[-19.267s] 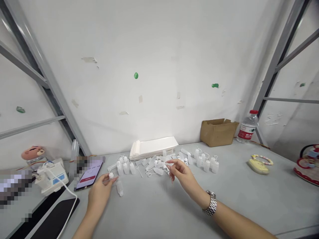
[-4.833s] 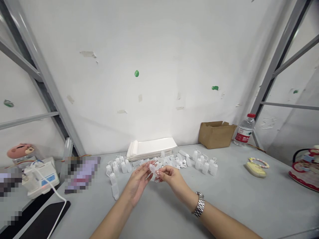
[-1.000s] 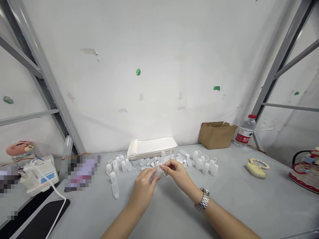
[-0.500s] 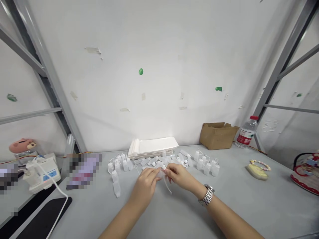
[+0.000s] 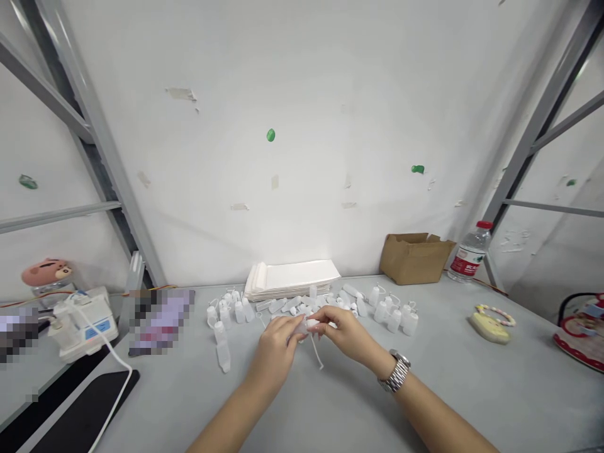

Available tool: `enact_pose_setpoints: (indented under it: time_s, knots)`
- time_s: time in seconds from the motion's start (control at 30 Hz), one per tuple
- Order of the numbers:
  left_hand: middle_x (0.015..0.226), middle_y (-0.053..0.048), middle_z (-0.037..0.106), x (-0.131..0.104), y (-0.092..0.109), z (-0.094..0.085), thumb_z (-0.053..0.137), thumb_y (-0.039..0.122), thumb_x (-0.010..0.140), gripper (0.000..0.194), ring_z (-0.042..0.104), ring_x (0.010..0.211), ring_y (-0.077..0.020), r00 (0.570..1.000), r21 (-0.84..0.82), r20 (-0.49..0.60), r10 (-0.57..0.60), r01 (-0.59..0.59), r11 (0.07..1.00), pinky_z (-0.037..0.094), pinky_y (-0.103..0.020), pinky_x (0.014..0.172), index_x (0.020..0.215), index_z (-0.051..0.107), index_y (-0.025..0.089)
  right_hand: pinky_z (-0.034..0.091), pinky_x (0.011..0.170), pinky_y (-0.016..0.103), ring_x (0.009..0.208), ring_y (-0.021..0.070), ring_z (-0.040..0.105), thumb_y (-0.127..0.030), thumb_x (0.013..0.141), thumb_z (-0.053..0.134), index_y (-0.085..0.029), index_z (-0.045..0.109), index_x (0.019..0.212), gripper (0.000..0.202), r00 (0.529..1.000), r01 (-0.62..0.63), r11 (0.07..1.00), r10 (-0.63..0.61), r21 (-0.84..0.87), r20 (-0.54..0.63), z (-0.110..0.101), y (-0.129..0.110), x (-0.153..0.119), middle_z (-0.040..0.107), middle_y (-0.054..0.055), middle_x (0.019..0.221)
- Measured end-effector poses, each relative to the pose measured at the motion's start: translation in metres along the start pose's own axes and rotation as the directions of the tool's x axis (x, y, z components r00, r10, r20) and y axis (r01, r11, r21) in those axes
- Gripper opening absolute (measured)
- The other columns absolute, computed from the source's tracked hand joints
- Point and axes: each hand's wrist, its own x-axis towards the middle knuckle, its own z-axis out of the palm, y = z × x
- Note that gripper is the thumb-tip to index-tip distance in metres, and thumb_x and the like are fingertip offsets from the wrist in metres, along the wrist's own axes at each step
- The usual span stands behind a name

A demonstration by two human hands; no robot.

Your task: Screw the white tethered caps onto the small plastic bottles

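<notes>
Just in front of the pile, my left hand (image 5: 276,346) has its fingers closed around a small translucent plastic bottle (image 5: 301,328), mostly hidden by the fingers. My right hand (image 5: 346,333) pinches the white cap (image 5: 312,323) at the bottle's neck. A thin white strap (image 5: 318,353) dangles below the fingertips. Behind both hands lie loose bottles and caps (image 5: 287,306) in a jumble. Capped bottles with strap loops stand in a group on the left (image 5: 239,312) and another on the right (image 5: 394,319). Nearer my left arm, a clear flat-ended bottle (image 5: 223,357) lies on the table.
White padded envelopes (image 5: 292,277) are stacked against the wall. An open cardboard box (image 5: 416,259) and a water bottle (image 5: 470,251) stand back right. A yellow case with a beaded strap (image 5: 491,327) lies right. Left are a phone (image 5: 163,321), white power strip (image 5: 85,324) and cable.
My right fingers have shifted slightly over the cap, and the dangling strap hangs a little differently. The whole view has moved slightly; both hands stay together at the same bottle.
</notes>
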Motion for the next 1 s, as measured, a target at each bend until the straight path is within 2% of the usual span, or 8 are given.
enact_pose_setpoints:
  time_s: [0.2,0.33,0.53,0.63,0.73,0.87,0.93,1.0]
  knots:
    - [0.088,-0.007,0.065,-0.003,-0.001,-0.001,0.038,0.007,0.082,0.039,0.057,0.083,-0.0208,0.959,0.175,-0.007,0.282,-0.276,0.945,0.049,-0.037,0.073,0.112,0.057,0.021,0.036,0.055,0.024,0.051,0.0112,0.045,-0.045,0.088,0.033,-0.018,0.047,0.06,0.041,0.999,-0.045,0.993,0.044,-0.113,-0.015,0.013,0.003,-0.001,0.046,-0.003,0.053]
    - [0.089,-0.008,0.065,-0.004,0.0,0.001,0.035,0.005,0.081,0.04,0.057,0.085,-0.021,0.956,0.192,-0.011,0.292,-0.284,0.939,0.049,-0.038,0.075,0.111,0.057,0.02,0.034,0.051,0.024,0.044,0.0098,0.04,-0.051,0.089,0.024,-0.018,0.04,0.05,0.053,0.983,-0.181,0.984,0.18,0.004,0.03,0.02,0.009,0.001,0.039,-0.004,0.045]
    - [0.094,-0.005,0.068,-0.001,0.005,0.004,0.05,0.016,0.076,0.029,0.061,0.088,-0.0218,0.993,-0.062,-0.02,-0.12,0.118,0.991,0.048,-0.039,0.08,0.102,0.062,0.023,0.041,0.065,0.025,0.068,0.0139,0.054,-0.043,0.084,0.046,-0.019,0.06,0.082,0.028,0.996,-0.035,0.999,0.034,-0.016,-0.085,0.01,0.003,0.003,0.059,0.001,0.073]
    - [0.095,-0.005,0.068,0.003,0.014,-0.001,0.051,0.016,0.073,0.031,0.065,0.082,-0.02,0.919,-0.26,0.107,-0.379,0.393,0.882,0.05,-0.035,0.077,0.102,0.061,0.021,0.042,0.071,0.027,0.078,0.0151,0.055,-0.035,0.081,0.053,-0.021,0.059,0.096,0.021,0.997,0.03,1.0,-0.029,0.01,-0.065,0.004,-0.003,0.001,0.06,0.003,0.086]
    - [0.095,-0.005,0.068,0.005,0.019,-0.005,0.052,0.015,0.072,0.035,0.066,0.078,-0.019,0.865,-0.327,0.199,-0.461,0.502,0.8,0.05,-0.033,0.076,0.106,0.058,0.021,0.042,0.068,0.027,0.073,0.0145,0.055,-0.032,0.083,0.05,-0.02,0.058,0.09,0.016,0.999,0.025,0.999,-0.023,0.047,-0.046,0.003,-0.002,-0.001,0.059,0.002,0.078]
    - [0.099,-0.004,0.067,0.0,0.012,0.0,0.053,0.015,0.073,0.034,0.064,0.083,-0.0193,0.938,-0.139,0.074,-0.338,0.345,0.928,0.05,-0.035,0.077,0.106,0.058,0.023,0.039,0.062,0.026,0.062,0.0129,0.05,-0.033,0.084,0.048,-0.019,0.052,0.08,0.016,0.998,0.021,0.998,-0.018,0.051,-0.054,0.008,0.005,-0.002,0.054,-0.001,0.066]
    - [0.094,-0.005,0.067,-0.004,0.006,0.004,0.053,0.014,0.075,0.029,0.062,0.086,-0.0203,0.989,0.024,-0.042,-0.139,0.141,0.99,0.05,-0.036,0.076,0.103,0.059,0.021,0.036,0.058,0.026,0.058,0.0122,0.047,-0.038,0.083,0.048,-0.019,0.049,0.074,0.02,0.996,-0.008,0.997,0.014,0.08,-0.084,0.013,0.007,-0.001,0.052,-0.002,0.061]
    - [0.089,-0.006,0.067,-0.007,0.0,0.007,0.047,0.012,0.079,0.028,0.061,0.085,-0.02,0.99,0.179,-0.088,0.113,-0.096,0.979,0.051,-0.036,0.074,0.104,0.058,0.019,0.034,0.054,0.026,0.054,0.0114,0.043,-0.044,0.08,0.05,-0.019,0.046,0.069,0.028,0.99,-0.075,0.983,0.093,0.167,-0.103,0.019,0.008,-0.001,0.049,-0.003,0.057]
